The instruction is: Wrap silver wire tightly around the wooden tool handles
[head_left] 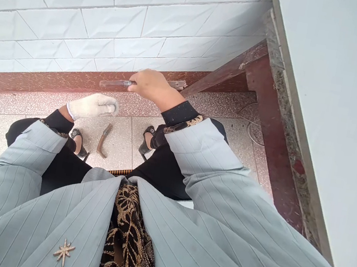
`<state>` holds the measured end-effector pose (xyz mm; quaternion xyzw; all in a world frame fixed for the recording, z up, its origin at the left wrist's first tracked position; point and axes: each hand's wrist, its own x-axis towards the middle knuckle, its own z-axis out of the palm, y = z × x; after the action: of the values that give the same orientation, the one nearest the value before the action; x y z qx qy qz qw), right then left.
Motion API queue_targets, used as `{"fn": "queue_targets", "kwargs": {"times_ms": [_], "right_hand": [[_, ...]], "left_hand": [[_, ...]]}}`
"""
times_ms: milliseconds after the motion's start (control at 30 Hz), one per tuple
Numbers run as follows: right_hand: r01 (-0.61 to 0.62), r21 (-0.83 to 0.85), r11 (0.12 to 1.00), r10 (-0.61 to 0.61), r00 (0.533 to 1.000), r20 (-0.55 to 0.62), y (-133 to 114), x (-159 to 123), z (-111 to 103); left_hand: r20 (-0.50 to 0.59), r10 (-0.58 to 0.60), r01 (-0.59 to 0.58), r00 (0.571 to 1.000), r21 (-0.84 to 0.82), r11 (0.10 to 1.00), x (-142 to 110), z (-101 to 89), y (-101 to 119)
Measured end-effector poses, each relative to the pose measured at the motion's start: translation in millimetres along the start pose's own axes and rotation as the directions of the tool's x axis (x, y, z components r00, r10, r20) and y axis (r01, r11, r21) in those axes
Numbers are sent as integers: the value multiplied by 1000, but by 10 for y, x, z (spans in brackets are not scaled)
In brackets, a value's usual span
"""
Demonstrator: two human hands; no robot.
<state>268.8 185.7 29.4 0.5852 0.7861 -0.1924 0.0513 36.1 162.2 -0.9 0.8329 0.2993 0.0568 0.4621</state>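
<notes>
My right hand (152, 85), bare, is closed round a long thin tool (114, 84) with a brownish handle that sticks out to the left; a metal end shows past the hand at the right. My left hand (92, 106) wears a white knitted glove and is curled shut just below the tool's handle; what it holds, if anything, is hidden. A curved brown sheath-like piece (104, 140) lies on the speckled floor between my feet, below both hands.
I sit facing a white tiled wall (81, 19) with a red-brown skirting band. A white wall or pillar (341, 111) with a rough dark edge rises close on the right. My sandalled feet (147, 139) rest on the terrazzo floor.
</notes>
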Motion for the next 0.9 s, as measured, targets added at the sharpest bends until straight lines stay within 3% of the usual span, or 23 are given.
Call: {"fn": "queue_targets", "kwargs": {"times_ms": [133,267,367,500,567,633,700,733,833,900], "right_hand": [[131,-182,974,-73,952,296,-91,-27,88],[291,-115,950,-190,828,528,-148,-51,115],[342,31,939,-296,761,577,-137,-73,64],[408,263,874,-484,704,519,-68,-130,-55],[421,383,823,-558,728,398,-27,-161,-110],[387,497,777,-533,824,193,14,-175,-147],[312,582,751,-370,929,-20,51,-158,-158],[267,602,752,-265,960,-94,65,-138,-153],[119,525,843,-24,983,-184,74,-62,-100],[28,343,939,28,987,-157,37,-30,-50]], "left_hand": [[-16,-19,20,1000,87,996,-25,-27,-90],[-87,-52,65,995,148,987,-14,-71,-154],[-134,-85,107,987,170,980,4,-125,-193],[-165,-112,140,980,168,976,25,-161,-244],[-184,-128,155,975,139,978,35,-146,-255],[-192,-153,169,969,69,983,46,-112,-251],[-184,-164,161,969,-32,986,56,-65,-230],[-174,-157,145,972,-79,986,61,-41,-212],[-107,-111,93,988,-157,983,69,20,-145],[-29,-81,76,996,-152,985,69,43,-103]]}}
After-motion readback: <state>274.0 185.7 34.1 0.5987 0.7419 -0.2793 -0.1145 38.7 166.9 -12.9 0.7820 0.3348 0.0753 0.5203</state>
